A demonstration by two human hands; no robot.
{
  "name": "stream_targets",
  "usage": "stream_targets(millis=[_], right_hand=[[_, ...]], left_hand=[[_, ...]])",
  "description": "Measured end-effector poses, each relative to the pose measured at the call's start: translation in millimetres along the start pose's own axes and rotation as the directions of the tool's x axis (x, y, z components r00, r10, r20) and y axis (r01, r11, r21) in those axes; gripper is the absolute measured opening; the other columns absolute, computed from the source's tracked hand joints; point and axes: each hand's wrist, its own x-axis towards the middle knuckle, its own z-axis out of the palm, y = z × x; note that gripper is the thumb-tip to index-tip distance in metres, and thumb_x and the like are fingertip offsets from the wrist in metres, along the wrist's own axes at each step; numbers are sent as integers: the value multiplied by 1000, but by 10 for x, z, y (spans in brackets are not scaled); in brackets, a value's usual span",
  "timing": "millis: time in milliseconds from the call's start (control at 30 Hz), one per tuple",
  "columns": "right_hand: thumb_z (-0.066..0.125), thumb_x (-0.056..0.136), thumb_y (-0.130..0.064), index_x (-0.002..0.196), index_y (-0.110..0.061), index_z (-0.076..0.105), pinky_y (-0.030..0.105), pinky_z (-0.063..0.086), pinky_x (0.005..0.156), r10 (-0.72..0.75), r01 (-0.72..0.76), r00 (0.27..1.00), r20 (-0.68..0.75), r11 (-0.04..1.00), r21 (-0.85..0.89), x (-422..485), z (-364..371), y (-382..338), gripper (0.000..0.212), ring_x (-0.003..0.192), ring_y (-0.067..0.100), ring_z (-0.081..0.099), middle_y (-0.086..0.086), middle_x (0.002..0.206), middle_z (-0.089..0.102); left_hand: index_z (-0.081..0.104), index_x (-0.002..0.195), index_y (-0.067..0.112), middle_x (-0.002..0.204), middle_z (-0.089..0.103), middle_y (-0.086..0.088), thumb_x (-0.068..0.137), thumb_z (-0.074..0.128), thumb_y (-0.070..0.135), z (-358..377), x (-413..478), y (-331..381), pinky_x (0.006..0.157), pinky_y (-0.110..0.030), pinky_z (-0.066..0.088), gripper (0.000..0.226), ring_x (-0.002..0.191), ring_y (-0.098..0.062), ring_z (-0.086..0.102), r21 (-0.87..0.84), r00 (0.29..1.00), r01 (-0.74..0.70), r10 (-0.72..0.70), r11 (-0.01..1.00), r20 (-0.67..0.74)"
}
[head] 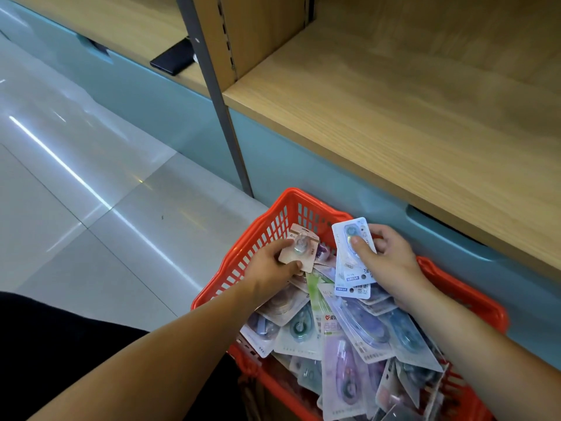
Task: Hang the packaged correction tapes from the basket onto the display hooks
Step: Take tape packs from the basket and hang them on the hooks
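Observation:
A red plastic basket (273,226) stands on the floor, heaped with several packaged correction tapes (352,335). Over its far end, my left hand (270,268) pinches a small pink packaged tape (300,249) between thumb and fingers. My right hand (388,262) grips a small stack of light blue packaged tapes (349,259), thumb pressed on the front blister. No display hooks are in view.
A wooden shelf (394,101) with a pale blue drawer front (303,165) runs behind the basket. A grey metal upright (212,86) stands left of it, with a black flat object (173,59) on the neighbouring shelf. Glossy tiled floor (76,177) spreads to the left.

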Motion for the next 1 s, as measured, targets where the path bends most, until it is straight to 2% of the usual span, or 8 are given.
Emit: stream_targets(millis=[133,233,367,433,567,700,867,1000], right_hand=[[71,97,-14,115,-19,64,37,61,76,-15,15,1000,-3,1000,-4,-45,2,-19,20,87,21,76,6,102,78],[71,97,-13,113,-21,63,36,61,76,-30,30,1000,0,1000,-7,-71,5,-21,19,86,18,76,5,102,78],[71,97,-14,110,-26,63,35,61,75,-45,45,999,4,999,-9,-77,-15,-12,19,87,17,77,2,101,78],[71,97,-15,111,-25,63,36,62,75,-48,48,999,4,999,-9,-80,-23,-8,19,87,17,77,2,100,79],[72,97,-15,112,-26,63,36,63,74,-28,28,1000,12,1000,1,-51,-52,-4,20,85,13,77,-4,97,80],[70,98,-14,111,-27,64,28,63,71,-20,17,999,48,998,56,-56,-91,-17,19,85,11,77,-9,97,80],[69,99,-15,112,-28,65,33,63,73,-6,4,999,35,998,68,-48,-105,-40,19,87,15,78,-5,97,80],[68,99,-13,118,-22,64,27,61,68,-21,20,1000,11,998,58,-95,-100,-85,21,84,11,77,-7,96,79]], left_hand=[[66,136,32,136,67,10,93,75,26,-58,-174,-89,102,-30,55,45,117,-12,65,36,999,-41,41,999,-8],[72,129,27,127,68,8,99,64,27,-48,-226,-42,76,-17,57,31,96,-10,70,-42,1000,-12,11,999,-26],[81,95,17,93,77,0,94,64,62,-50,-67,167,71,-35,64,47,80,-19,72,-148,987,97,-114,984,-113],[76,84,16,85,76,-1,83,77,62,-5,28,213,69,-43,66,46,76,-21,73,-136,980,108,-129,985,-152],[59,113,18,113,68,4,80,87,46,86,95,342,57,-27,58,52,83,-11,69,-268,975,208,-220,941,-15],[50,142,21,123,68,1,82,88,38,50,173,434,66,-26,58,73,89,-13,69,-292,963,270,-254,918,90],[62,125,21,112,72,3,76,94,23,5,197,433,64,-32,63,59,87,-17,73,-267,969,243,-245,933,27],[61,132,19,117,71,0,80,90,18,-65,117,424,64,-28,60,59,87,-18,72,-235,970,242,-243,941,25]])
